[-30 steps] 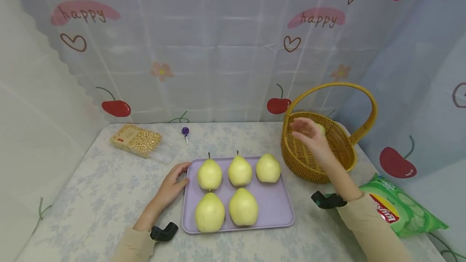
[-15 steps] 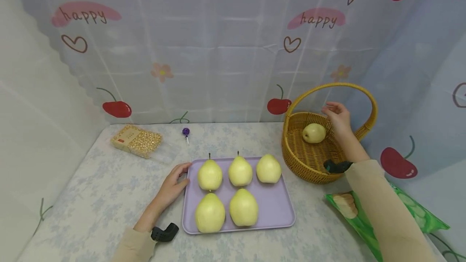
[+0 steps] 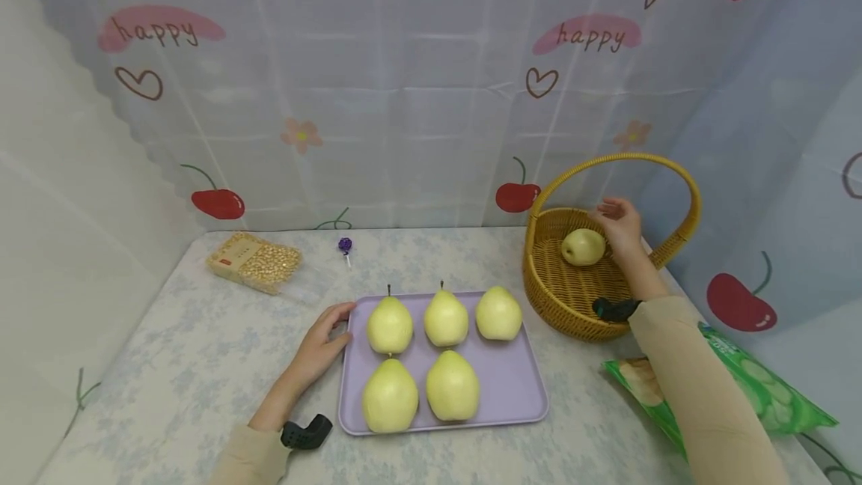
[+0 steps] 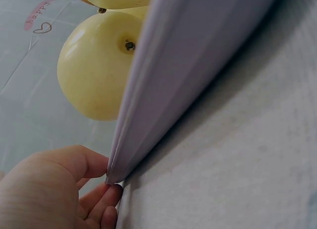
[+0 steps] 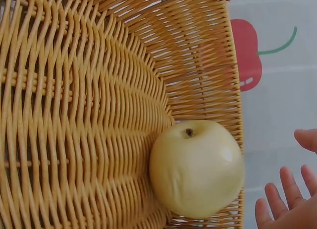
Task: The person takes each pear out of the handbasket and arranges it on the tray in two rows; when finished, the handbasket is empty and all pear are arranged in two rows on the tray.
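A pale yellow-green pear [image 3: 583, 247] lies on its side in the yellow wicker basket [image 3: 562, 320]. Over the basket's back right part is my right hand [image 3: 621, 229], its fingers loosely bent around nothing. The right wrist view has the pear [image 5: 197, 169] against the woven wall, with the right hand's fingers [image 5: 282, 194] apart from it. On the lilac tray [image 3: 508, 384], several more pears [image 3: 453, 386] stand in two rows. My left hand [image 3: 322, 344] rests at the tray's far left corner. Its thumb and fingertips touch the rim in the left wrist view.
The basket's tall handle [image 3: 619, 158] arches over its opening. A green chip bag [image 3: 774, 391] lies at the right, partly under the right forearm. A bag of yellow kernels [image 3: 254, 262] and a purple lollipop [image 3: 345, 245] lie at the back left. A printed curtain [image 3: 417, 118] hangs behind.
My right hand moves from over the basket's left part to its right, uncovering the pear inside, then dips slightly toward it. My left hand and the tray stay in place.
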`<move>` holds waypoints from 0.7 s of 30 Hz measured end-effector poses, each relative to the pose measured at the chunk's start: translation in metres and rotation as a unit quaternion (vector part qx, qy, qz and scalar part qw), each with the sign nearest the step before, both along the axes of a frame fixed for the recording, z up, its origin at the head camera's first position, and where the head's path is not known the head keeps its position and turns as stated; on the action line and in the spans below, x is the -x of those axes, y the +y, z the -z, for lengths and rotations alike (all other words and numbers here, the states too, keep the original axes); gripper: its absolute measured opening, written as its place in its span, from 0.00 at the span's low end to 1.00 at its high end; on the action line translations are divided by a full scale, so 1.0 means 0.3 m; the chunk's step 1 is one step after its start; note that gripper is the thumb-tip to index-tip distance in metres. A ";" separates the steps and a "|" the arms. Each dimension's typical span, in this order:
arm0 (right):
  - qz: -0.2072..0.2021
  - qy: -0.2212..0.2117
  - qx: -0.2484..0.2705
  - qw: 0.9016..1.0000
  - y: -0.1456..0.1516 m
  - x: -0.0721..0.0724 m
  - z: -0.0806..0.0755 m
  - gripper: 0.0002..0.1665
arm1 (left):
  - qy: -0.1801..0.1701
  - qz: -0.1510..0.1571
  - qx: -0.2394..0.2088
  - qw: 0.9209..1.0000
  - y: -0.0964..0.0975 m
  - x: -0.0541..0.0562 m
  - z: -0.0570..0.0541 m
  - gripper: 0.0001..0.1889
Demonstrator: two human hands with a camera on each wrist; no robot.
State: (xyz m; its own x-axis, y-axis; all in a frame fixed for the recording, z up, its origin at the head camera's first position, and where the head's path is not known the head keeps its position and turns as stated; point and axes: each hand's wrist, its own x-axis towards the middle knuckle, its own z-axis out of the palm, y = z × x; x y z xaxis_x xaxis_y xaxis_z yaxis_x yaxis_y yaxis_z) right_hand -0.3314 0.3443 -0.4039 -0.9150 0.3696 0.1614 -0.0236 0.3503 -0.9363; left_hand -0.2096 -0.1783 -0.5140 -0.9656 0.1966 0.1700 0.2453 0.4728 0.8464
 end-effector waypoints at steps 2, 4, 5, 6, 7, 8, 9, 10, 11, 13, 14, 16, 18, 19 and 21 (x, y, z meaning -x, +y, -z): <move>0.003 -0.002 -0.003 1.000 0.001 0.002 0.009 0.21 | -0.004 0.003 -0.003 1.000 0.000 0.000 -0.002 0.26; 0.003 -0.006 -0.007 1.000 0.001 0.003 0.017 0.21 | -0.007 0.004 -0.003 1.000 0.000 0.001 -0.001 0.26; 0.001 -0.008 -0.012 1.000 0.001 0.003 0.021 0.22 | -0.008 0.003 -0.003 1.000 -0.001 0.002 -0.001 0.26; 0.000 -0.011 -0.019 1.000 0.002 0.004 0.025 0.24 | -0.009 0.003 -0.002 1.000 -0.001 0.003 0.000 0.26; -0.001 -0.016 -0.025 1.000 0.003 0.004 0.029 0.27 | -0.010 0.003 -0.001 1.000 -0.001 0.003 0.001 0.26; -0.004 -0.022 -0.032 0.999 0.003 0.003 0.033 0.30 | -0.010 0.003 -0.001 1.000 -0.001 0.003 0.004 0.26; -0.009 -0.027 -0.037 0.999 0.004 0.003 0.036 0.33 | -0.008 0.004 0.000 1.000 -0.001 0.003 0.005 0.26; -0.015 -0.033 -0.040 0.999 0.007 0.003 0.040 0.36 | -0.007 0.003 -0.001 1.000 -0.001 0.003 0.006 0.26; -0.021 -0.036 -0.040 0.998 0.008 0.003 0.044 0.38 | -0.007 0.003 -0.002 1.000 -0.001 0.003 0.006 0.26; -0.031 -0.045 -0.036 0.998 0.010 0.003 0.048 0.41 | -0.006 0.003 -0.004 1.000 -0.001 0.003 0.007 0.26; -0.036 -0.047 -0.033 0.998 0.010 0.004 0.051 0.42 | -0.005 0.003 -0.004 1.000 -0.001 0.003 0.006 0.26; -0.044 -0.050 -0.027 0.997 0.010 0.008 0.055 0.45 | -0.005 0.002 -0.004 1.000 0.000 0.002 0.004 0.26; -0.050 -0.054 -0.023 0.997 0.009 0.010 0.061 0.47 | -0.003 0.002 -0.005 1.000 0.000 0.001 0.002 0.26; -0.054 -0.056 -0.022 0.997 0.008 0.012 0.065 0.48 | -0.003 0.003 -0.004 1.000 0.001 0.000 0.001 0.26; -0.064 -0.064 -0.023 0.996 0.010 0.014 0.073 0.50 | -0.002 0.003 -0.004 1.000 0.000 0.000 0.001 0.26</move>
